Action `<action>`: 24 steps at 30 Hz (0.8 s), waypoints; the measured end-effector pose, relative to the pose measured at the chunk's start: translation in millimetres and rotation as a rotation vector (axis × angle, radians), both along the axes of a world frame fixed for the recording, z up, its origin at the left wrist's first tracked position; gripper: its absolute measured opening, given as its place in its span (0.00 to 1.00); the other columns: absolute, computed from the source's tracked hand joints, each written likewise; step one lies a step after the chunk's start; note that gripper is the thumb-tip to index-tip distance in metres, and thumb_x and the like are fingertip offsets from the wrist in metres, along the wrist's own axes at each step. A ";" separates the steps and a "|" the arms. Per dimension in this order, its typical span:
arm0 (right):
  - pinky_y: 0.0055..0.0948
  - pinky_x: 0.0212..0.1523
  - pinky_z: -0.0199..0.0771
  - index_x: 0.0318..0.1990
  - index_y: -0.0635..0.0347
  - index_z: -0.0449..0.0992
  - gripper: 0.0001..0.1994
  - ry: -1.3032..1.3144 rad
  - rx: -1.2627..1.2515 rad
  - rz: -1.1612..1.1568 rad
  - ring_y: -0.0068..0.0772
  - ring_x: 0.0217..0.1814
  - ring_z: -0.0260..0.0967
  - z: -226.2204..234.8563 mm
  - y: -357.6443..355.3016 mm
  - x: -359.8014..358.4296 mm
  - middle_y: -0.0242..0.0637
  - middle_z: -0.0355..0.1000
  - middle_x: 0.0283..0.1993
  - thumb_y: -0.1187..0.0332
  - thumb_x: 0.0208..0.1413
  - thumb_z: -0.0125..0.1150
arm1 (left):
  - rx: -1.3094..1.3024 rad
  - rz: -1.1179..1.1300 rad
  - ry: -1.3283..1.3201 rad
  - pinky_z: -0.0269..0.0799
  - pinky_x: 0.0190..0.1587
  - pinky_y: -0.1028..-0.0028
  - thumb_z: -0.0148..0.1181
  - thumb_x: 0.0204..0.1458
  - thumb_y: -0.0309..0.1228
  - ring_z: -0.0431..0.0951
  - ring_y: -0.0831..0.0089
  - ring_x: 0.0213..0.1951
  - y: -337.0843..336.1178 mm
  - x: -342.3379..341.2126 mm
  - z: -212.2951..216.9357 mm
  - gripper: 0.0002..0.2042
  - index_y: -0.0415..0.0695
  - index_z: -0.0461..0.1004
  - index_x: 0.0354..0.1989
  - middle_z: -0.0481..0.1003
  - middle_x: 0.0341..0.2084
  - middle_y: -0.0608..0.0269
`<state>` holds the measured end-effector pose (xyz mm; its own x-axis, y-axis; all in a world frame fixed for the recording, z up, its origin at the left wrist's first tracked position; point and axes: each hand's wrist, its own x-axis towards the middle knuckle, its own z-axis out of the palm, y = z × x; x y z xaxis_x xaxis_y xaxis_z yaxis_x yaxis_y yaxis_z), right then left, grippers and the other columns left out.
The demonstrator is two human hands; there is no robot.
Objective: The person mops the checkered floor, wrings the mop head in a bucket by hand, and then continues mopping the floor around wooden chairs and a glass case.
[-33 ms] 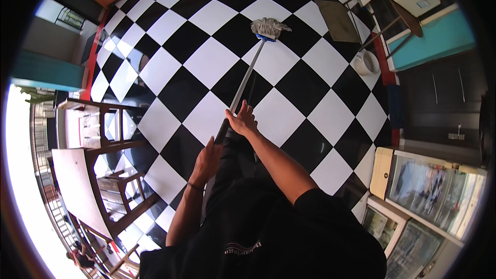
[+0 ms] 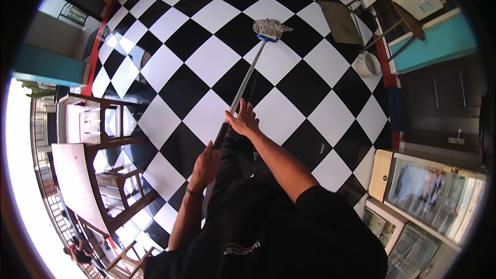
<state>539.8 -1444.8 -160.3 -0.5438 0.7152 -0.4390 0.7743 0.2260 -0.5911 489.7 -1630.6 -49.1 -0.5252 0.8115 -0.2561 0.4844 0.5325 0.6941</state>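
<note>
A mop (image 2: 247, 79) with a long pale metal shaft stretches away from me over the floor. Its grey string head (image 2: 269, 28) and blue clamp rest on the tiles far ahead. My left hand (image 2: 207, 163) is closed round the near end, by the dark grip. Further up, where the grip meets the metal, my right hand (image 2: 244, 120) holds the shaft between thumb and palm, its fingers loosely extended.
Black and white checkered tiles (image 2: 213, 62) cover the floor. A white bucket (image 2: 367, 65) stands at the right wall near a wooden chair (image 2: 411, 20). Wooden furniture (image 2: 77, 181) lines the left, and a glass display case (image 2: 431, 186) the right. Another person (image 2: 78, 252) is at lower left.
My left hand sits very slightly nearer to me on the handle. The mop head appears to lie in the same place on the tiles.
</note>
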 end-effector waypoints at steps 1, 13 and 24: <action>0.62 0.53 0.60 0.66 0.52 0.45 0.46 0.005 0.115 0.112 0.58 0.67 0.47 -9.2 -1.7 13.9 0.59 0.45 0.65 0.32 0.47 0.48 | -0.054 0.102 -0.131 0.68 0.30 0.62 0.49 0.56 0.37 0.75 0.53 0.26 -12.3 16.5 20.5 0.23 0.34 0.62 0.57 0.72 0.20 0.45; 0.52 0.55 0.56 0.41 0.49 0.72 0.20 0.067 0.091 1.309 0.35 0.60 0.59 -21.2 -114.6 83.5 0.33 0.69 0.46 0.50 0.42 0.63 | -0.243 0.759 -0.180 0.63 0.30 0.74 0.58 0.47 0.32 0.68 0.79 0.24 -219.0 185.8 203.3 0.19 0.38 0.74 0.48 0.72 0.19 0.61; 0.41 0.38 0.73 0.15 0.54 0.70 0.11 0.423 -0.233 1.333 0.46 0.32 0.73 5.1 -306.2 170.3 0.40 0.73 0.22 0.59 0.41 0.59 | 1.085 1.453 0.166 0.57 0.44 0.66 0.42 0.52 0.34 0.60 0.70 0.30 -293.0 309.2 183.6 0.11 0.44 0.59 0.20 0.56 0.21 0.63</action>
